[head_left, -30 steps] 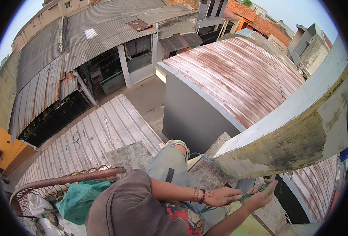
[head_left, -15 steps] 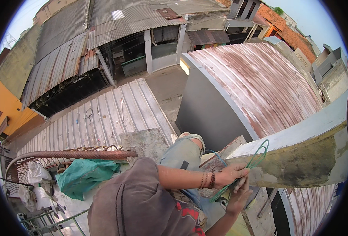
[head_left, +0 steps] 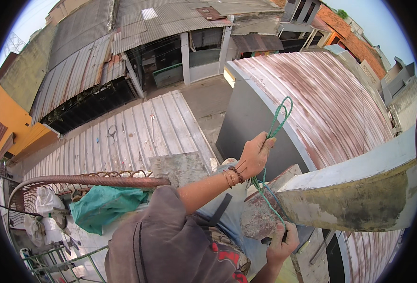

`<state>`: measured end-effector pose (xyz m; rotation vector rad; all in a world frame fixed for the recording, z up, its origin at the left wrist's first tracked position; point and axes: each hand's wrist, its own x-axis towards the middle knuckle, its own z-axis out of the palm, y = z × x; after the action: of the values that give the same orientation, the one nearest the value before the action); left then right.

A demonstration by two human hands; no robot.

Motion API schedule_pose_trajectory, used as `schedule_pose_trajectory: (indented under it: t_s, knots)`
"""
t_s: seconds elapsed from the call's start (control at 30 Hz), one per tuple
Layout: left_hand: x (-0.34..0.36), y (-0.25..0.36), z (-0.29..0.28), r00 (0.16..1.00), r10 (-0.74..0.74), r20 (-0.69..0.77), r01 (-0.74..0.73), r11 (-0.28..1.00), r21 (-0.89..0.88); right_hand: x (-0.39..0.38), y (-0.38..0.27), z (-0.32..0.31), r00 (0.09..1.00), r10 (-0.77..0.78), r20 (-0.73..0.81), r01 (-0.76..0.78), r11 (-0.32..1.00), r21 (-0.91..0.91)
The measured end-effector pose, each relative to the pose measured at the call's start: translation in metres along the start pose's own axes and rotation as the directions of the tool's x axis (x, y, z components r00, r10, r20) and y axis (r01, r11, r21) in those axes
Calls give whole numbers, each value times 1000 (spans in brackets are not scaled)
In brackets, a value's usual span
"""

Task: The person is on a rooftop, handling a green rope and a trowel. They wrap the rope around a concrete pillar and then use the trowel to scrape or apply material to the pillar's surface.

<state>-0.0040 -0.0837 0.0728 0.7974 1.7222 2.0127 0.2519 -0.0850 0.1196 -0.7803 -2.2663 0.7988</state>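
Observation:
A loop of green rope [head_left: 282,115] stands up out of my left hand [head_left: 255,153], whose fingers are closed round the doubled strands. Below that hand the rope hangs down and runs to my right hand [head_left: 282,243]. Thumb and fingers of the right hand pinch the strand there. Next to the rope, a blue cord [head_left: 270,192] passes over the rough, weathered block [head_left: 259,219] in front of me. My left wrist carries dark bead bracelets [head_left: 234,176].
A curved wall [head_left: 345,200], white on top and stained below, rises close on the right. Corrugated roofs [head_left: 312,99] and a street [head_left: 201,108] lie far below. To the left are a rusty rail [head_left: 95,180], a green plastic sheet [head_left: 106,210] and a green metal railing [head_left: 67,266].
My hands have moved apart: the left went up and forward with the rope loop, the right down toward me. The rope between them is now drawn out.

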Motion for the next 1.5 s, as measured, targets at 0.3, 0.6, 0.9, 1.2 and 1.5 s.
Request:
schedule_pose_trajectory:
  t_s: [0.3,0.6,0.9,1.2,1.5]
  knots:
    - [-69,44,27,774,126,621,-98,992,-79,91,-22,1,914,4,-406,171,903,393]
    - [-5,55,-7,839,169,518,60,916,-397,73,-9,-38,970,106,-220,15,874,485]
    - [44,58,-39,989,-96,116,151,663,-734,-8,-1,-3,938,168,303,-174,985,-9]
    - [44,22,-49,927,-314,-206,145,805,-575,-12,-45,-24,914,-56,402,139,974,-180]
    - [-14,39,-8,904,45,425,-94,991,96,75,-56,-38,946,-212,-245,193,976,-101]
